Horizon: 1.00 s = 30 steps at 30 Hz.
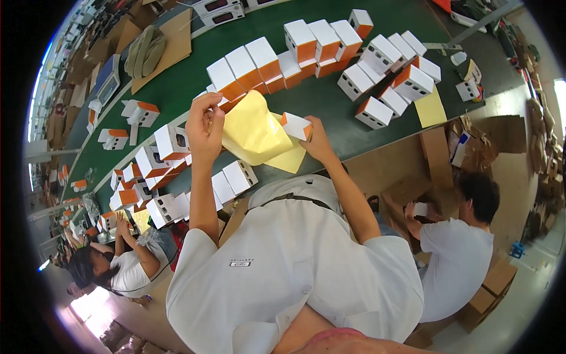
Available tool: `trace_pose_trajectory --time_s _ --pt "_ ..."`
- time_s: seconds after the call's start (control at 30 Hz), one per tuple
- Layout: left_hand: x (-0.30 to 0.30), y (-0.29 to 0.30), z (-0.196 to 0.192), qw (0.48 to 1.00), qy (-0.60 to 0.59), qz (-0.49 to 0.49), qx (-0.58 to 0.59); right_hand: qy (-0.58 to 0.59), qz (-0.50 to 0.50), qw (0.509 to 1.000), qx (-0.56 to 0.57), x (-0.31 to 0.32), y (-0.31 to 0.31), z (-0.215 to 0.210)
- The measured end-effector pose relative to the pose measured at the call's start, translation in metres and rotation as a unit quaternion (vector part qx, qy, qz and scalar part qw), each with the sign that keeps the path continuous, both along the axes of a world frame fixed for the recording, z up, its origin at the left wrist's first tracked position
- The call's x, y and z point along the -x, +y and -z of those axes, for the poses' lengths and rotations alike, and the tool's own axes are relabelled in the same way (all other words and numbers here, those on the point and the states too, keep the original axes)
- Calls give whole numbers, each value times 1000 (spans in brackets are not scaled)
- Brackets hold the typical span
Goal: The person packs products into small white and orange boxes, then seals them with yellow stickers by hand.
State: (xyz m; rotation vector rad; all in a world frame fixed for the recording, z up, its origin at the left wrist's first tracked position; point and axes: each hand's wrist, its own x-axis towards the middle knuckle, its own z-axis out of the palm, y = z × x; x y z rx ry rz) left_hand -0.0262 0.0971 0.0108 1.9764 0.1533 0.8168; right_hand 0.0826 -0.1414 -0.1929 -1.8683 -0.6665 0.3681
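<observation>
My left hand [205,125] is raised over the table's near edge, fingers curled at the side of a glossy yellow sheet [250,128]. The sheet bows upward, and the exact grip at its edge is hard to see. Beneath it lies another flat yellow sheet [287,160]. On the other side, my right hand [319,141] grips a small white and orange box [295,126] by its right end, close to the sheet's right edge. Beyond my hands, a row of white and orange boxes [257,59] stands on the green table [171,76].
More boxes [392,71] stack at the right, near a yellow sheet [431,110]. Others [154,160] crowd the left, by my left forearm. A brown cardboard sheet [171,53] lies at the far left. One person [457,253] sits at the right, another [130,262] at the left.
</observation>
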Motion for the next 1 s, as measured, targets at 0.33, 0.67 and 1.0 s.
trace_pose_trajectory --time_s 0.33,0.67,1.0 --pt "26 -10 -9 991 -79 -6 109 16 10 997 -72 -7 -4 -81" --pt "3 -25 -9 969 -121 105 188 504 -59 815 -278 6 20 -146" --pt "13 -39 -32 960 258 105 -25 290 -13 907 -305 5 -2 -200"
